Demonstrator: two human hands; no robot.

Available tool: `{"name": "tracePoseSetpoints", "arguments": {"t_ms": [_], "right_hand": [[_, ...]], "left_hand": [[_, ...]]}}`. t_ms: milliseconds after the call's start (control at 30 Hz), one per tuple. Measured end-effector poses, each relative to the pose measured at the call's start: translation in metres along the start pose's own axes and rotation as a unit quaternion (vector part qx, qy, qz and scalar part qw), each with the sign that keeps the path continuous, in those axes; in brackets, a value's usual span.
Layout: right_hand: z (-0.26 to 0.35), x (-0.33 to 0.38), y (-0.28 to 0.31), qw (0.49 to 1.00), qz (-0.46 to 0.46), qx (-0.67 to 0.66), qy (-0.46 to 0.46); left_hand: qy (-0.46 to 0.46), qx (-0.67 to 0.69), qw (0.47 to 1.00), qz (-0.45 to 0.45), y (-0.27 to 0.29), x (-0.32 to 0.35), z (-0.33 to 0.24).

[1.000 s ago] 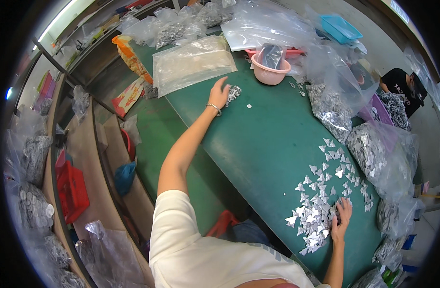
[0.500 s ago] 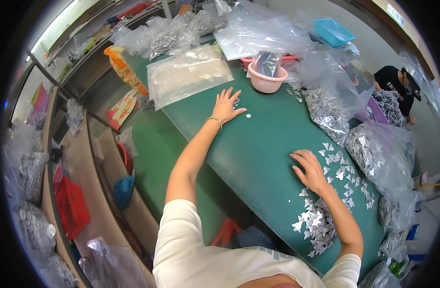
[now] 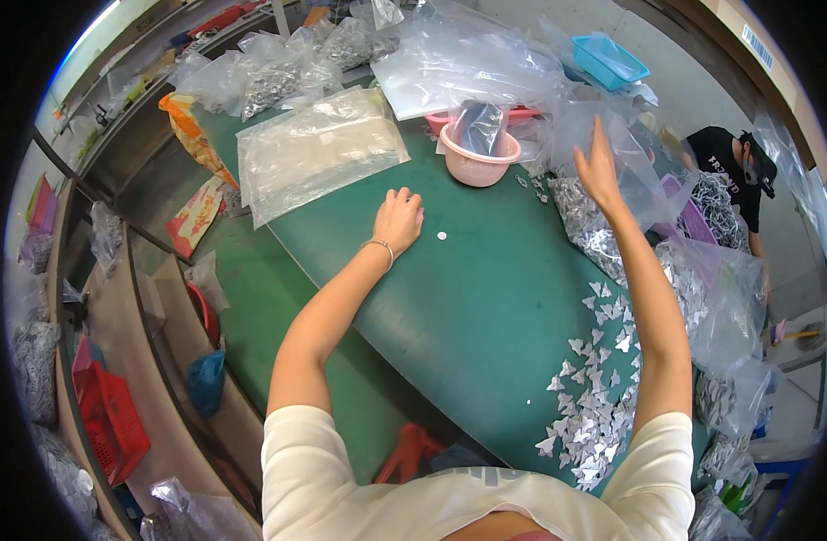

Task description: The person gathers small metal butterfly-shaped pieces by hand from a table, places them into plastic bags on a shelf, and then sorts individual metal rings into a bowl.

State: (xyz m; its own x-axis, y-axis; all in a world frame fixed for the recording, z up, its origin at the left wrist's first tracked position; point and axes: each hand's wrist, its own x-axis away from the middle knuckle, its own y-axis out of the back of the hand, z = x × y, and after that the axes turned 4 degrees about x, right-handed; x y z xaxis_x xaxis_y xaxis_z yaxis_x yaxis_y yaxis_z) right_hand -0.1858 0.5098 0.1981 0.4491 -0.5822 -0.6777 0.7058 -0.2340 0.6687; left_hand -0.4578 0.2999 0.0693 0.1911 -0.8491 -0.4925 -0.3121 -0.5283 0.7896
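My left hand (image 3: 399, 221), a bracelet at its wrist, rests on the green tabletop (image 3: 449, 311) with its fingers curled in; what they close on is hidden. Just right of it lies a small white disc (image 3: 442, 236). My right hand (image 3: 598, 171) is open, fingers stretched and pointing away, over a clear plastic bag of silvery metal pieces (image 3: 586, 221). From above I cannot tell whether it touches the bag. Along the table's right side, partly behind my right forearm, lie many loose silver butterfly-shaped pieces (image 3: 593, 415), heaped at the near end.
A pink basket (image 3: 482, 160) with a dark packet stands at the back. Left of it lies a flat clear plastic bag (image 3: 328, 149). Filled bags (image 3: 684, 284) line the right edge, near a purple basket (image 3: 697, 216). A co-worker (image 3: 724, 171) is beyond. Shelves (image 3: 152, 361) run along the left.
My right hand has moved away from beside the butterfly pieces to the bag at the back right. My left hand's spread fingers have curled in, and the metal piece near them no longer shows.
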Motion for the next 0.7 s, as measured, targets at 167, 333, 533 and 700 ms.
{"name": "tracePoseSetpoints", "arguments": {"t_ms": [167,333,533,700], "right_hand": [[-0.048,-0.058,-0.014,0.974,0.031,0.218,-0.045],[-0.042,-0.065,-0.006,0.881,0.184,0.431,-0.069],[-0.055,-0.077,0.009,0.863,0.163,0.477,0.042],[-0.052,-0.093,0.035,0.859,0.168,0.474,0.093]], "left_hand": [[0.032,-0.023,0.999,-0.017,-0.002,-0.001,0.001],[0.063,-0.036,0.996,-0.046,-0.003,0.001,0.006],[0.078,-0.033,0.994,-0.068,-0.003,-0.001,0.002],[0.079,-0.036,0.993,-0.078,-0.002,-0.001,0.002]]}}
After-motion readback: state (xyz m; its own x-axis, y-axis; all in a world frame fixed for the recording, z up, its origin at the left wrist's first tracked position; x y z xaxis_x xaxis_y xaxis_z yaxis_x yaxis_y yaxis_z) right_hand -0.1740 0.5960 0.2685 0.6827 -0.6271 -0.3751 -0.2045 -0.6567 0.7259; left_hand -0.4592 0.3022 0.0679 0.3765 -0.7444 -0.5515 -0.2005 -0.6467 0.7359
